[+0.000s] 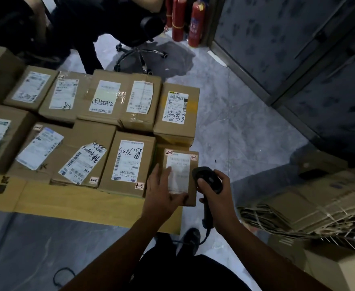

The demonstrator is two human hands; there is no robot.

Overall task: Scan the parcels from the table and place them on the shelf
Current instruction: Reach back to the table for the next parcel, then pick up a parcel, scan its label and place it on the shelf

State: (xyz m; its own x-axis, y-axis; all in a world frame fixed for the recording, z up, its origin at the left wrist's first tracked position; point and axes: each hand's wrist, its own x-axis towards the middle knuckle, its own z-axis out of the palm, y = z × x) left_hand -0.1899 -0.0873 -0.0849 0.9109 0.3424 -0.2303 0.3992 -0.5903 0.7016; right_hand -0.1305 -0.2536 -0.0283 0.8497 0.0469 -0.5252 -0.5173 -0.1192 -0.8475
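A grey marbled floor [235, 122] fills the middle under dim light. At top centre stands a black office chair [138, 53], with red fire extinguishers [196, 24] nearby. Dark patterned wall panels [277, 34] fill the upper right.

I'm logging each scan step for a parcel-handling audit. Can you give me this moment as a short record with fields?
parcel: small box tagged 2-2, at the near right corner of the table
left hand: rests flat on the box top
right hand: grips a black scanner at the box's right edge
other parcels: labelled boxes in rows to the left and behind
shelf: not in view
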